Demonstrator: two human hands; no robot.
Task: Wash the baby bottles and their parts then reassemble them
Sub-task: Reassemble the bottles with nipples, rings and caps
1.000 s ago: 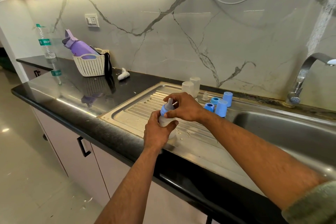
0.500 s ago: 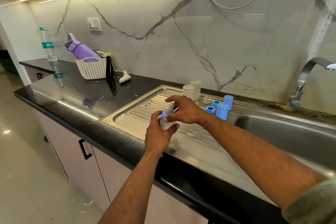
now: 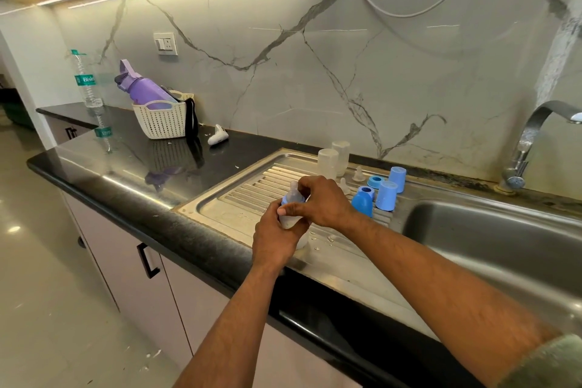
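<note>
Your left hand [image 3: 273, 239] wraps the clear body of the baby bottle [image 3: 291, 220], which stands on the ribbed steel drainboard [image 3: 248, 195], while the fingers [image 3: 296, 205] of your right hand [image 3: 324, 201] pinch the blue collar [image 3: 291, 198] just under the pale teat. Both hands are grasping, neither released.

The bottle looks like thin, stiff plastic: light, and probably slick, since water drops lie on the steel just beyond your left fingers. Keep your palm round the body, low down, and turn only the collar; its rim gives a better hold than the soft silicone teat, which would fold under a squeeze.

Past your right fingertips, away from you, stand two more clear bottle bodies [image 3: 327, 162], upside down and frosted. To the outer side of your right knuckles wait loose teats [image 3: 358, 174], a blue ring [image 3: 375, 181], a domed blue collar [image 3: 362, 201] and two tapered blue caps [image 3: 386, 195], all smooth moulded plastic. The sink basin [image 3: 491, 239] lies farther that way.
</note>
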